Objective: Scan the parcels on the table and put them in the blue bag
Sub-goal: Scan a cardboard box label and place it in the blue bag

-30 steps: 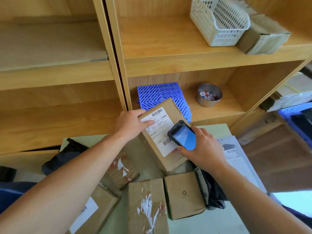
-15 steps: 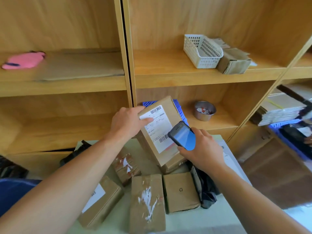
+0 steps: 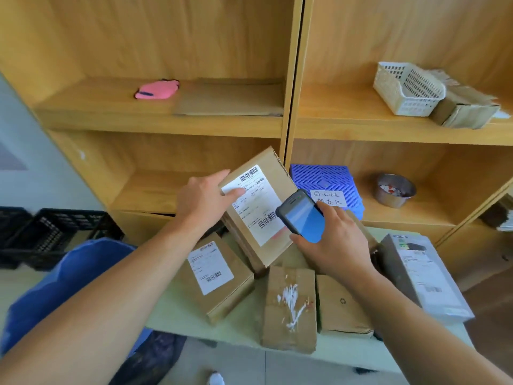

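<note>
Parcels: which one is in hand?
The brown box held tilted by the left hand, scanner at its label; the rest lie flat on the table.

A raised parcel (image 3: 258,207) faces the scanner (image 3: 304,218); four more lie flat.
The raised parcel, brown card with a white barcode label, tilts in the left hand (image 3: 202,201). The scanner, its screen blue, is in the right hand (image 3: 333,245), just over the label. On the table (image 3: 194,315) lie a labelled parcel (image 3: 219,282), a white-smeared parcel (image 3: 288,307), a plain parcel (image 3: 341,307) and a grey box (image 3: 422,276). The blue bag (image 3: 69,279) sits low, left of the table.
</note>
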A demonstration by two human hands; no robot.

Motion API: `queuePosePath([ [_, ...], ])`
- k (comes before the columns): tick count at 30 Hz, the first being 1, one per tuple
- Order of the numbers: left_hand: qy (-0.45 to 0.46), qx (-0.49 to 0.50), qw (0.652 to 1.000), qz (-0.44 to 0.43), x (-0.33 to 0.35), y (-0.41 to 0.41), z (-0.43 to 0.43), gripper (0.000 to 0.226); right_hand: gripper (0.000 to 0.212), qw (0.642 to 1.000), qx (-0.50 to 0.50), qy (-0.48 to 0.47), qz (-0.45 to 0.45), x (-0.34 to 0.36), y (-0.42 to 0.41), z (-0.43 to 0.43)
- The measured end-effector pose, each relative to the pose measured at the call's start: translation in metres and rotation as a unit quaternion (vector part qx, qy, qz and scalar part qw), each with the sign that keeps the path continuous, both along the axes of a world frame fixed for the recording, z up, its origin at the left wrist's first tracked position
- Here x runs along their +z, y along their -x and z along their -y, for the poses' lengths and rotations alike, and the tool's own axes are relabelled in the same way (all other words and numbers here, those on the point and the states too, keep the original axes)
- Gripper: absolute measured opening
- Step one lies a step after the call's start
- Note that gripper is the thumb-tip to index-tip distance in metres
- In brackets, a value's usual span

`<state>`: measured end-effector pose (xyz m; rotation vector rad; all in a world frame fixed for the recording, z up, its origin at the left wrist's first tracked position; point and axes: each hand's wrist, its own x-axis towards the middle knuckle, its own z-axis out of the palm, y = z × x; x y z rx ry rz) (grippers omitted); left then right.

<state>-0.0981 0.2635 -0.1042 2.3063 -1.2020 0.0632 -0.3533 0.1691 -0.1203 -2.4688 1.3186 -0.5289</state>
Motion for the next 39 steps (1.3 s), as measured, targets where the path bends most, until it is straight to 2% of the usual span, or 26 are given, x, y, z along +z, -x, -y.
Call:
queuePosePath([
  [7, 0.018, 0.059, 0.998, -0.032, -0.01, -0.1, -0.102, 0.054, 0.091, 0.996, 0.083, -0.007, 0.004, 0.003, -0.12, -0.071],
  [12, 0.041, 0.114, 0.991, -0.048, -0.029, -0.207, -0.186, 0.072, 0.091, 0.993, 0.12, -0.007, 0.007, -0.007, -0.233, -0.13],
  [14, 0.047, 0.123, 0.99, -0.054, -0.037, -0.257, -0.226, 0.068, 0.092, 0.992, 0.127, -0.003, 0.015, -0.015, -0.286, -0.158],
  [17, 0.052, 0.133, 0.987, -0.075, -0.045, -0.312, -0.276, 0.047, 0.088, 0.991, 0.129, -0.01, 0.028, -0.02, -0.348, -0.2],
  [21, 0.047, 0.157, 0.981, -0.102, -0.064, -0.377, -0.341, 0.051, 0.084, 0.988, 0.146, -0.036, 0.038, -0.034, -0.423, -0.258],
  [23, 0.038, 0.167, 0.977, -0.124, -0.076, -0.401, -0.369, 0.041, 0.088, 0.986, 0.156, -0.049, 0.021, -0.043, -0.451, -0.283],
  [32, -0.014, 0.174, 0.962, -0.211, -0.171, -0.434, -0.412, 0.031, 0.093, 0.979, 0.169, -0.109, -0.032, -0.121, -0.497, -0.334],
  [39, -0.044, 0.221, 0.943, -0.246, -0.313, -0.432, -0.421, 0.031, 0.088, 0.967, 0.172, -0.186, -0.037, -0.262, -0.532, -0.343],
])
